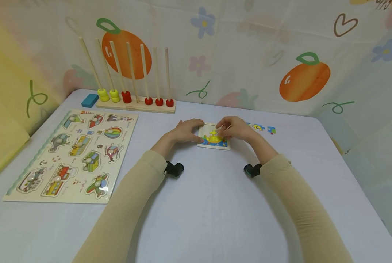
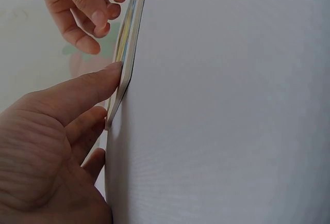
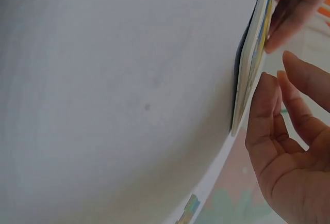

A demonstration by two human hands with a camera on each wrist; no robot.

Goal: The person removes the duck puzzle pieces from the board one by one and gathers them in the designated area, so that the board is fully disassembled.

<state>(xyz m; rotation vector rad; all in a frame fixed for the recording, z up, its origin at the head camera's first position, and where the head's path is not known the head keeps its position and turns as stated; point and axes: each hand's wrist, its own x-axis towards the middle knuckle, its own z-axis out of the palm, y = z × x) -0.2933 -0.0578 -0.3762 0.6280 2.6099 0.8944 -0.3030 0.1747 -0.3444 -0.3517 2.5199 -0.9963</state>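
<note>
A small wooden jigsaw tray (image 1: 214, 147) with a yellow and blue picture lies flat on the table. My left hand (image 1: 184, 131) holds it by the left side, the thumb on the near left part and the fingers along the far left corner. Over its right part hovers my right hand (image 1: 237, 128), fingers loosely bent; in the right wrist view a gap shows between thumb and fingers, with no piece visible there. Beyond that hand lie loose jigsaw pieces (image 1: 271, 129), partly hidden by it.
On the left lies a large vehicle peg puzzle board (image 1: 74, 155). Behind it stand a wooden bead-stacking rack (image 1: 137, 105) with tall rods and a blue block (image 1: 89, 100). A patterned cloth (image 1: 235, 47) hangs behind the white table (image 1: 215, 212).
</note>
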